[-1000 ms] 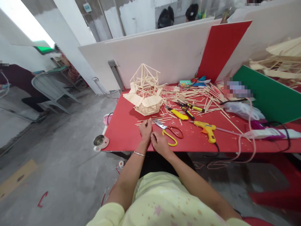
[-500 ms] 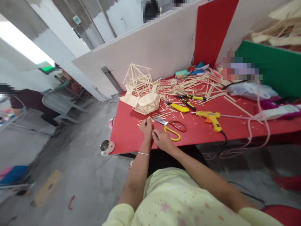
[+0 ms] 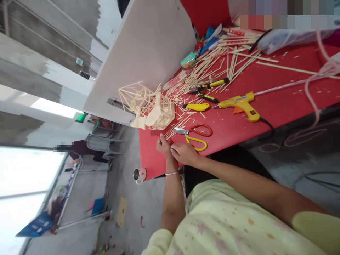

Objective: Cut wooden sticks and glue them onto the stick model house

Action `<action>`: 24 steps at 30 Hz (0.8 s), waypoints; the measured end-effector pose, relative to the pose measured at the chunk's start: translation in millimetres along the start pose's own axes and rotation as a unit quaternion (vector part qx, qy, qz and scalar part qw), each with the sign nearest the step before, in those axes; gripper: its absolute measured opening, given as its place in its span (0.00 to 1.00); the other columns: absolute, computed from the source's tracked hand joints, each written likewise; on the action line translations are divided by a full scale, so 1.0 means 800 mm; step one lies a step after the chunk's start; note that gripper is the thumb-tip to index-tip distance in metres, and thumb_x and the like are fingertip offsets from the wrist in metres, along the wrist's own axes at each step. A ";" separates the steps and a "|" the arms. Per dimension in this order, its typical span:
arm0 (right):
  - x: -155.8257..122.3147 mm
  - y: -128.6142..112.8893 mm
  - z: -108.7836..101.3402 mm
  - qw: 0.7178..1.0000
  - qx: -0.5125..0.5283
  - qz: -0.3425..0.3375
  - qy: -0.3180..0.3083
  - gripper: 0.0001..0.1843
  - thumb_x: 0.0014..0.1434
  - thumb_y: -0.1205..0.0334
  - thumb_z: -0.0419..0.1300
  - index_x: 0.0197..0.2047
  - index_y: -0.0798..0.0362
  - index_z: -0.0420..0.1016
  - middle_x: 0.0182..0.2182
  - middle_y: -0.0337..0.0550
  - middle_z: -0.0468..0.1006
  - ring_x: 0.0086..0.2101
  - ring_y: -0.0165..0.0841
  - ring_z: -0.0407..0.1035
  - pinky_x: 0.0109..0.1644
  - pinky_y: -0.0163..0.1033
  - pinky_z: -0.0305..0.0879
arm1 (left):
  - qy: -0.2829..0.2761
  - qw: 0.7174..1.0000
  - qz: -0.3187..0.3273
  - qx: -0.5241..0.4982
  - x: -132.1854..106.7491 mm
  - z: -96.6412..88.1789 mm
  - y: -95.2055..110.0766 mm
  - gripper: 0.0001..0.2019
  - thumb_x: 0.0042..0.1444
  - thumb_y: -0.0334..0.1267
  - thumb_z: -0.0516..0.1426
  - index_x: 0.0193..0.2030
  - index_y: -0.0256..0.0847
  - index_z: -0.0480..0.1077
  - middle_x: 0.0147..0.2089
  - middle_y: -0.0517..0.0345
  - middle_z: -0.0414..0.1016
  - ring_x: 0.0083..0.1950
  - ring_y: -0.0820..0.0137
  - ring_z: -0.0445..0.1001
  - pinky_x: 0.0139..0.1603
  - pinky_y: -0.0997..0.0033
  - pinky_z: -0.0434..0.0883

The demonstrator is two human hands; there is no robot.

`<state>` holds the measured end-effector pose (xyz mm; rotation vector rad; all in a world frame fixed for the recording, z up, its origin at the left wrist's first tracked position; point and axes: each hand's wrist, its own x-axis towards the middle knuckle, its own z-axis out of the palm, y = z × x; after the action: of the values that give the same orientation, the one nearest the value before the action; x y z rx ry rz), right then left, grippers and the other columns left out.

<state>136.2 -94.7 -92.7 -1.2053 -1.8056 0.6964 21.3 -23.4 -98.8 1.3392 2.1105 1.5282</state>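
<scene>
My left hand (image 3: 163, 145) rests at the table's front edge, curled into a loose fist with the thumb on top; nothing shows in it. Beside it, my right hand (image 3: 184, 153) is closed, its curled fingers against the left wrist. Just beyond them lie scissors (image 3: 198, 139) with one red and one yellow handle. A wooden stick model (image 3: 160, 115), with an open frame and a slatted part, stands past my left hand. Behind the scissors are a yellow utility knife (image 3: 196, 106) and yellow-black pliers (image 3: 209, 96). A yellow glue gun (image 3: 240, 104) lies to the right.
Loose wooden sticks (image 3: 202, 71) cover the back of the red table (image 3: 287, 92). A mug (image 3: 139, 175) is at the left corner. A white partition (image 3: 148, 46) stands behind. Pink tubing (image 3: 310, 102) hangs at the right. Another person (image 3: 82, 147) is far left, near a chair.
The camera view has tilted and swung, so the table now looks slanted and more of the room at left shows. My hands keep the same closed pose at the table edge.
</scene>
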 end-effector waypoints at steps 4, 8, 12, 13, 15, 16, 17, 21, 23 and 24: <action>-0.003 0.002 -0.004 1.000 0.022 0.006 0.001 0.13 0.69 0.60 0.53 0.39 0.54 0.77 0.37 0.52 0.83 0.34 0.37 0.75 0.37 0.39 0.57 | 0.015 1.000 0.010 0.023 0.000 0.002 0.000 0.27 0.62 0.62 0.49 0.22 0.45 0.51 0.18 0.66 0.55 0.22 0.75 0.55 0.23 0.72 0.60; -0.003 0.002 -0.001 0.999 0.052 0.008 0.015 0.11 0.67 0.61 0.55 0.37 0.54 0.77 0.35 0.53 0.83 0.33 0.38 0.75 0.37 0.40 0.59 | 0.009 0.998 0.031 0.048 0.001 0.001 0.001 0.27 0.63 0.62 0.47 0.21 0.45 0.52 0.18 0.65 0.56 0.22 0.74 0.57 0.25 0.71 0.62; -0.004 0.004 0.003 0.998 0.058 0.012 0.025 0.11 0.67 0.62 0.55 0.37 0.54 0.77 0.37 0.53 0.83 0.35 0.38 0.75 0.39 0.39 0.60 | 0.000 0.998 0.037 0.054 -0.003 0.000 0.001 0.26 0.63 0.62 0.47 0.22 0.45 0.51 0.18 0.65 0.56 0.22 0.73 0.57 0.25 0.71 0.61; -0.005 0.005 0.004 0.998 0.054 0.011 0.024 0.11 0.67 0.62 0.55 0.37 0.54 0.78 0.37 0.53 0.83 0.35 0.38 0.75 0.39 0.39 0.60 | 0.001 0.998 0.034 0.050 -0.005 0.000 0.002 0.26 0.63 0.62 0.47 0.21 0.45 0.51 0.18 0.65 0.55 0.22 0.74 0.56 0.25 0.71 0.61; -0.006 0.007 0.003 0.999 0.039 0.006 0.016 0.12 0.68 0.61 0.54 0.38 0.54 0.78 0.38 0.52 0.83 0.36 0.38 0.75 0.39 0.39 0.60 | 0.005 0.999 0.022 0.037 -0.009 -0.001 0.003 0.26 0.63 0.61 0.48 0.21 0.45 0.51 0.18 0.66 0.55 0.22 0.74 0.56 0.25 0.71 0.60; -0.006 0.007 0.003 1.000 0.029 0.003 0.011 0.12 0.69 0.61 0.54 0.38 0.54 0.78 0.38 0.52 0.83 0.36 0.38 0.75 0.39 0.39 0.60 | 0.007 1.000 0.014 0.027 -0.010 -0.002 0.003 0.26 0.63 0.60 0.48 0.21 0.45 0.52 0.18 0.65 0.55 0.22 0.74 0.56 0.25 0.71 0.60; -0.006 0.007 0.003 1.000 0.017 0.000 0.004 0.13 0.69 0.60 0.53 0.39 0.54 0.78 0.38 0.52 0.83 0.37 0.38 0.75 0.39 0.38 0.60 | 0.008 1.000 0.004 0.015 -0.011 -0.003 0.004 0.26 0.63 0.60 0.49 0.21 0.45 0.53 0.18 0.65 0.57 0.22 0.74 0.57 0.25 0.71 0.60; -0.006 0.005 0.003 0.999 -0.028 -0.016 -0.031 0.13 0.71 0.59 0.52 0.41 0.52 0.78 0.39 0.48 0.83 0.37 0.35 0.75 0.40 0.36 0.61 | 0.008 0.998 -0.032 -0.049 0.000 -0.012 0.004 0.22 0.61 0.54 0.55 0.22 0.43 0.62 0.20 0.64 0.63 0.24 0.73 0.62 0.28 0.72 0.63; -0.004 0.003 0.001 0.997 -0.044 -0.027 -0.050 0.12 0.70 0.60 0.53 0.43 0.50 0.78 0.40 0.45 0.83 0.38 0.33 0.75 0.41 0.35 0.62 | -0.058 0.995 0.010 -0.081 0.016 -0.020 0.001 0.18 0.61 0.50 0.56 0.25 0.41 0.67 0.22 0.62 0.66 0.25 0.73 0.63 0.29 0.72 0.64; -0.003 0.002 -0.002 0.996 -0.050 -0.032 -0.059 0.12 0.70 0.61 0.53 0.44 0.50 0.78 0.40 0.44 0.83 0.39 0.33 0.76 0.42 0.35 0.62 | -0.076 0.992 0.029 -0.092 0.025 -0.025 -0.001 0.15 0.62 0.48 0.57 0.28 0.41 0.70 0.23 0.62 0.68 0.26 0.73 0.65 0.31 0.72 0.64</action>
<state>138.6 -96.3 -94.1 -1.1875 -1.9896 0.6586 -3.1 -21.3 -84.7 1.4131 1.8075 1.5484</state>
